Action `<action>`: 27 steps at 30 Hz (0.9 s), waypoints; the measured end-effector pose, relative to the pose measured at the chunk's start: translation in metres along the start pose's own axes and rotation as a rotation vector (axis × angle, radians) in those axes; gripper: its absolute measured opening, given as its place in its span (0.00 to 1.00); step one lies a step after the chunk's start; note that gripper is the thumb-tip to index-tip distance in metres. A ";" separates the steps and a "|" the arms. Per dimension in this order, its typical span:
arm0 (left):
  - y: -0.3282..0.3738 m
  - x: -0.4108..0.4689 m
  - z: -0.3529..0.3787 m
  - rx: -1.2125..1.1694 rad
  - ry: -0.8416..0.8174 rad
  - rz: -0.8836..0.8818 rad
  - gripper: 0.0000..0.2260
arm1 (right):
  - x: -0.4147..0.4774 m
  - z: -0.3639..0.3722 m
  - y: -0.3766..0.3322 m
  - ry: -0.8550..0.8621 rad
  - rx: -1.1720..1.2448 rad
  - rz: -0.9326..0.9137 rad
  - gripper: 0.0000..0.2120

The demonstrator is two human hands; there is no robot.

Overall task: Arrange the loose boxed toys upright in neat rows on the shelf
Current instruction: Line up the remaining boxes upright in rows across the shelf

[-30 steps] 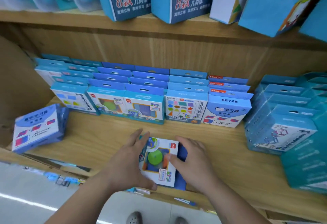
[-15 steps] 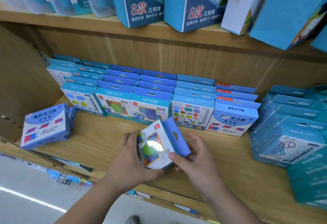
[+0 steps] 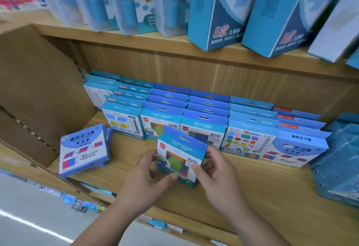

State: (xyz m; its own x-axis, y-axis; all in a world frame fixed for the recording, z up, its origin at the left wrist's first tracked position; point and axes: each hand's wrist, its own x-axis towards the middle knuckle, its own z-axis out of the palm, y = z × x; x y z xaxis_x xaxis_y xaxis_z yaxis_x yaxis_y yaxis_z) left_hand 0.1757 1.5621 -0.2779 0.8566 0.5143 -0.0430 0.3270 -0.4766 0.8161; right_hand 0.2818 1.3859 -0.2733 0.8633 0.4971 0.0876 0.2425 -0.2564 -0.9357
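Leftward, a loose blue-and-white cardboard box (image 3: pixel 84 149) leans by the wooden shelf (image 3: pixel 252 197). Our left hand (image 3: pixel 143 175) and right hand (image 3: pixel 217 175) pinch a small blue boxed toy with a green disc (image 3: pixel 179 158), held upright just before the standing rows (image 3: pixel 204 121); we should slide it back flush, square to its column. Its base and the rows' rear boxes are hidden; upper print blurs.

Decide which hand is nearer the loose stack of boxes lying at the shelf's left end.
Left. The left hand grips the green-circle box on the side facing the loose stack; the right hand is beyond that box.
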 end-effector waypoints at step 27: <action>-0.026 0.064 -0.086 -0.316 -0.278 0.063 0.29 | 0.030 0.112 -0.033 0.438 0.128 -0.008 0.22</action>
State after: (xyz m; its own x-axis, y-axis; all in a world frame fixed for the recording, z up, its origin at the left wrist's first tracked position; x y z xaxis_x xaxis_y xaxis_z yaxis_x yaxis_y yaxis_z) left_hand 0.1874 1.6690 -0.2524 0.9600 0.2592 -0.1061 0.1695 -0.2363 0.9568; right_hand 0.2501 1.5022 -0.2782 0.9742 0.0945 0.2051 0.2167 -0.1361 -0.9667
